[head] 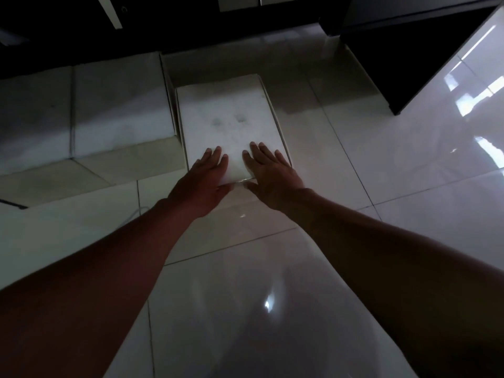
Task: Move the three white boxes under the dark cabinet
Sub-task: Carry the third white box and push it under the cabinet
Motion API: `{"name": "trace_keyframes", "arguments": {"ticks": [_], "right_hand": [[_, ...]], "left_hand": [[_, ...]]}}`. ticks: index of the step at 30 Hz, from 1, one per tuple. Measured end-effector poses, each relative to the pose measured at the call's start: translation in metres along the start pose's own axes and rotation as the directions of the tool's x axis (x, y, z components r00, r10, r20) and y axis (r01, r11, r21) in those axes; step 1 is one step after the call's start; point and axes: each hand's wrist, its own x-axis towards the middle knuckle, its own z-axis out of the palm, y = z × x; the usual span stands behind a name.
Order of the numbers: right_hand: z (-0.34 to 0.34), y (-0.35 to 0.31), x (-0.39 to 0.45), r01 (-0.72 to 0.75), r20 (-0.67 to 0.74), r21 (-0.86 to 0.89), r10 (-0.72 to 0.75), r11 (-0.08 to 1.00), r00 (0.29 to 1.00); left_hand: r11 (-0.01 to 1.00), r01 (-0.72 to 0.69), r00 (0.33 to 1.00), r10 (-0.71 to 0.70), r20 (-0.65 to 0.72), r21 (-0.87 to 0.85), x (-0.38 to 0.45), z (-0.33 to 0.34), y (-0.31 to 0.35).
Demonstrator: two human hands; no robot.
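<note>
forearms — stretched over glossy floor (245, 282) | left hand (203, 181), right hand (268, 175): grip open, palms flat on near end of white box (227, 124), clasping nothing | box beside larger white boxes (81, 118), far end near dark cabinet (191, 31) | risk — palms slipping, box skewing against its neighbour

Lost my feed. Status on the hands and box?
Left hand, right hand flat, open on white box. Box partly under dark cabinet. More boxes alongside left. Path clear.

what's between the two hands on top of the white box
In the head view, only a bare strip of the white box lid lies between the left hand and right hand; both palms rest flat.
</note>
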Motion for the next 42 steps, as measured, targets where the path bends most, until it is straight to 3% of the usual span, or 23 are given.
{"name": "trace_keyframes", "arguments": {"ticks": [9, 16, 28, 42], "right_hand": [[0.004, -0.009, 0.057, -0.128, -0.039, -0.06, 0.126, 0.99, 0.991], [-0.003, 0.006, 0.102, -0.074, -0.021, 0.003, 0.074, 0.997, 0.997], [0.005, 0.01, 0.13, -0.051, -0.136, 0.037, 0.056, 0.998, 0.989], [0.003, 0.011, 0.14, -0.063, -0.136, 0.014, 0.064, 0.998, 0.989]], "left_hand": [[0.997, 0.072, 0.997, -0.072, 0.003, 0.029, 0.049, -0.017, -0.019], [0.998, 0.053, 0.998, -0.052, -0.037, 0.022, 0.077, -0.026, -0.047], [0.999, -0.052, 0.984, 0.053, -0.17, 0.012, 0.094, -0.018, -0.073], [0.999, -0.029, 0.985, 0.033, -0.167, 0.026, 0.1, -0.024, -0.077]]}}
